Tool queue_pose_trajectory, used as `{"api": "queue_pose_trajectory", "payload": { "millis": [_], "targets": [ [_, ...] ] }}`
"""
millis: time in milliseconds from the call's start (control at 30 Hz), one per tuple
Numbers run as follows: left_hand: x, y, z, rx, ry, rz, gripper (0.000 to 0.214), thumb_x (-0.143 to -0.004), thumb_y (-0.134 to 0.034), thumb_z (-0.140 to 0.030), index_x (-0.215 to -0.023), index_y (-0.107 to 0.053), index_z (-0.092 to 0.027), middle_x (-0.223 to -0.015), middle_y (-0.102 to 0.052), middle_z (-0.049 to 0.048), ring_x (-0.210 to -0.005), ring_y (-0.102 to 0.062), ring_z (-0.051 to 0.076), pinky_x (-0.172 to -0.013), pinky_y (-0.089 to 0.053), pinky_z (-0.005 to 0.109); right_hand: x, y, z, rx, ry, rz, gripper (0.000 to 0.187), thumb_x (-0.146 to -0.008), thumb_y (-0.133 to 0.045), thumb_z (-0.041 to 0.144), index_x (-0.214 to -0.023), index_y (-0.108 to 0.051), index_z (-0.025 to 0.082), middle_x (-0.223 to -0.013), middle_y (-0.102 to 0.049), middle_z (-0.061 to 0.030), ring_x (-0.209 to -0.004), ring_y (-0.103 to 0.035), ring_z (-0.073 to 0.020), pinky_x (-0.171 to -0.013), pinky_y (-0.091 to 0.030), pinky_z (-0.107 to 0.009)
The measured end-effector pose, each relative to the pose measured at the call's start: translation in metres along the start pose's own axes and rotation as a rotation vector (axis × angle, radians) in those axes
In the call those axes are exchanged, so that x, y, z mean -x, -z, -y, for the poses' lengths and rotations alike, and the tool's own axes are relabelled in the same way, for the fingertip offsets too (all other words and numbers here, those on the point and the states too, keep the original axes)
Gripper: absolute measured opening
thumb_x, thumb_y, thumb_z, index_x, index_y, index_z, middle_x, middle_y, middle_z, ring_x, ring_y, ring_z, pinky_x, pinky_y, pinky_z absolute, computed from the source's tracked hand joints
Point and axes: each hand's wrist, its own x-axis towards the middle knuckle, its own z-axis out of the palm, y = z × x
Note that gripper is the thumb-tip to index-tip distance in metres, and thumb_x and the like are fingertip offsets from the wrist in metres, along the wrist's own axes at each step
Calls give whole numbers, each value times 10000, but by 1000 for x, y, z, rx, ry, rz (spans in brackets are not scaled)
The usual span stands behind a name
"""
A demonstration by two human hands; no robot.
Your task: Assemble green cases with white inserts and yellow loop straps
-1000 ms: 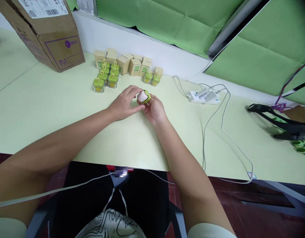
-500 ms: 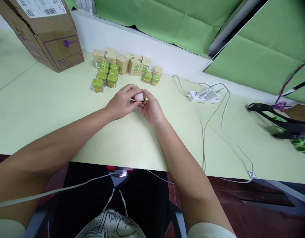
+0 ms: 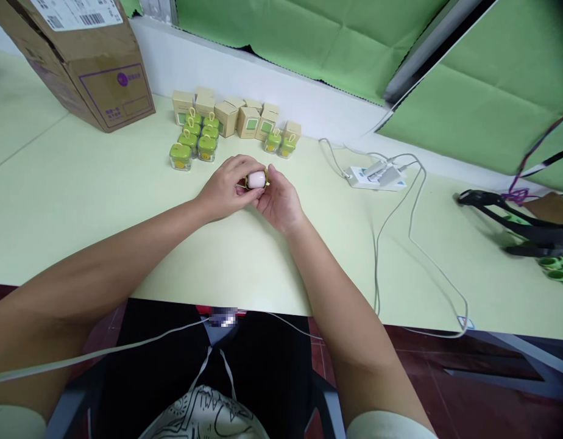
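Observation:
Above the middle of the table I hold a small green-rimmed case (image 3: 267, 180) with a smooth pinkish-white rounded part (image 3: 256, 179) facing up. My left hand (image 3: 230, 186) grips it from the left, thumb along the near edge and fingers curved over the far side. Around the right side, my right hand (image 3: 280, 201) is cupped with its thumb upright by the rim; its other fingers are partly hidden beneath. Beyond my hands stand several green-lidded clear jars (image 3: 180, 156) with loops on top, and two similar jars (image 3: 287, 146) sit further right.
Small tan cardboard boxes (image 3: 248, 123) line the wall behind the jars. A large carton (image 3: 112, 97) stands at the far left. On the right are a power strip (image 3: 377, 178) with trailing white cables (image 3: 412, 235) and a black stand-like object (image 3: 528, 228).
My right thumb has shifted slightly off the case, and its pinkish-white part shows more fully. The left hand has barely moved; the jars and boxes stay put.

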Motion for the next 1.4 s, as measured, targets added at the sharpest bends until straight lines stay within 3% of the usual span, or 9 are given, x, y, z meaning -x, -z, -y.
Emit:
{"api": "queue_pose_trajectory", "payload": {
  "millis": [267, 433, 667, 1000, 1400],
  "targets": [
    [0, 1, -3, 63, 1, -1, 408, -943, -740, -304, -1345, -734, -235, -1396, -730, 101, -1339, -686, 294, -1172, -583, 485, 2, -2, 0, 12, 31, 6, 231, -1019, -769, 481, -1054, -725, 257, -1012, -845, -24, -1088, -833, -237, -1009, -732, -408],
    [0, 1, -6, 55, 45, 1, 359, -953, -706, -288, -1306, -738, -232, -1387, -742, 102, -1318, -695, 290, -1097, -613, 458, 2, -1, -2, 29, 20, -7, 258, -1026, -758, 504, -1040, -726, 249, -982, -839, -30, -1089, -838, -241, -988, -730, -404],
    [0, -4, 0, 41, -28, -76, 301, -937, -638, -254, -1213, -744, -203, -1290, -781, 90, -1225, -726, 265, -1072, -598, 424, -4, 4, -8, 42, 37, 12, 364, -977, -793, 601, -1047, -726, 249, -994, -836, -27, -1123, -817, -232, -955, -705, -352],
    [-1, -6, 6, -71, -29, 24, 357, -980, -593, -279, -1325, -640, -203, -1344, -720, 135, -1240, -705, 315, -1064, -575, 473, -10, 7, -13, 105, 86, 14, 475, -963, -770, 716, -1025, -705, 250, -944, -759, -20, -1068, -742, -216, -910, -657, -343],
    [0, -9, 14, -91, -76, 4, 287, -1019, -587, -295, -1293, -584, -207, -1320, -689, 140, -1230, -695, 301, -1034, -602, 475, -12, 12, -16, 164, 123, 36, 533, -947, -751, 780, -1036, -685, 258, -893, -695, -7, -960, -702, -198, -826, -634, -331]
  ]
}}
